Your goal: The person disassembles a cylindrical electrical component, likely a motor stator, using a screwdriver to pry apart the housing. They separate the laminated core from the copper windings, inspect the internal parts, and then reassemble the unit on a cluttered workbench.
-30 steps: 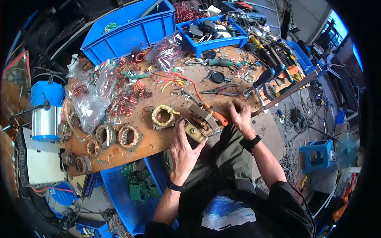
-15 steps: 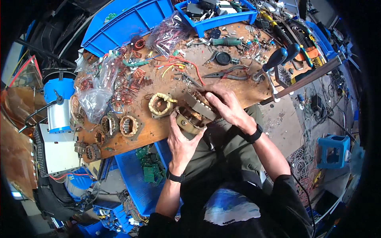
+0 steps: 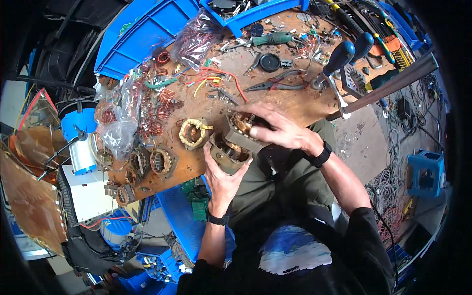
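My left hand [image 3: 223,181] grips a round olive-brown metal motor housing [image 3: 227,161] from below, thumb and fingers around its wall. Just above it, tilted against its open side, is a motor stator [image 3: 251,143] with grey laminations and copper windings. My right hand [image 3: 280,129] is closed on the stator, thumb and fingers over its windings. Part of the stator is hidden under those fingers. A loose stator with pale cord-bound windings [image 3: 194,132] lies on the workbench just left of the housing.
More stators [image 3: 161,161] lie along the bench's near left edge. Beyond are copper coils [image 3: 157,115], plastic bags [image 3: 123,115], pliers [image 3: 281,84] and a green-handled screwdriver [image 3: 271,39]. A blue-handled lever tool [image 3: 339,58] stands at right. Blue bins [image 3: 145,32] line the back.
The stator in my right hand has turned a little and shifted slightly left over the housing. My view has swung a bit, so the whole bench appears moved.
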`<state>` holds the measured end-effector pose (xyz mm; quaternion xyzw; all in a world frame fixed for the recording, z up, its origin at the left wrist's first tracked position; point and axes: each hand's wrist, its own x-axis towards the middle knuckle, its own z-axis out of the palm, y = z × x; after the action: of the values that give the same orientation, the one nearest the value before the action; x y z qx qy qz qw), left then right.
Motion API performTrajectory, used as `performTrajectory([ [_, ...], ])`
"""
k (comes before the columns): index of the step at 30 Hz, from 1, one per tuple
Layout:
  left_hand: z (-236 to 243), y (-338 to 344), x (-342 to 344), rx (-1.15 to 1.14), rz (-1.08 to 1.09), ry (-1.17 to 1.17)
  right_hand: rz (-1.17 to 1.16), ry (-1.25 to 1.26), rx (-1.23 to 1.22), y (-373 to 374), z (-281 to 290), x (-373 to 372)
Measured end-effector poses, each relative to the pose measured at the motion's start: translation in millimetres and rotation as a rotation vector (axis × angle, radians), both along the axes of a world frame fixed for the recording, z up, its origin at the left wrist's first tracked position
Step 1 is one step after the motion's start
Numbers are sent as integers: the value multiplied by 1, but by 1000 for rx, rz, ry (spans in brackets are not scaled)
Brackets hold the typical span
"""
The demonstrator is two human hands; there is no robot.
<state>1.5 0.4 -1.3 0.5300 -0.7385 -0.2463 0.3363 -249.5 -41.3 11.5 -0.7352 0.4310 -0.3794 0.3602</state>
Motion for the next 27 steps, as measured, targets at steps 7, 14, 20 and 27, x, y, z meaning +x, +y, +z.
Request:
performTrajectory([
  [7,-13,-4,7,-112,-57,-12,-58,-129,5,3,6,6],
  [14,-4,-6,5,-150,-103,-33,-61,-174,-154,6,-3,1],
  [20,-10,-8,6,-202,-128,-63,-22,-210,-160,4,-8,0],
  [27,-18,-6,6,-268,-103,-91,49,-269,-142,1,-10,-1],
])
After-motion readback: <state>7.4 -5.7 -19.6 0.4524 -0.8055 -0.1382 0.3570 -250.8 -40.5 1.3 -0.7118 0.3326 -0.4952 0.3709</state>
